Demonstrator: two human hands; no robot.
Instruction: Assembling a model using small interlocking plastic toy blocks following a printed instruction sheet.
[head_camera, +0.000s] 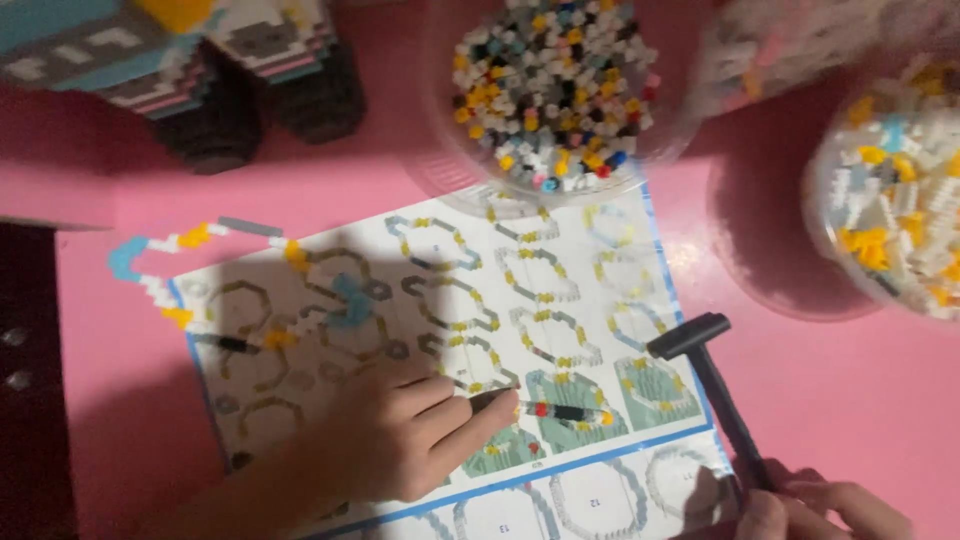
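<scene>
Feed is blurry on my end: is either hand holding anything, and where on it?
The right hand holds the small black hammer by the low end of its handle. The left hand holds nothing; its forefinger presses a row of bricks.

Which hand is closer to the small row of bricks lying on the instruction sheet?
Left. The left hand has its fingers touching the row of bricks. The right hand is apart at the lower right, holding the black hammer.
</scene>
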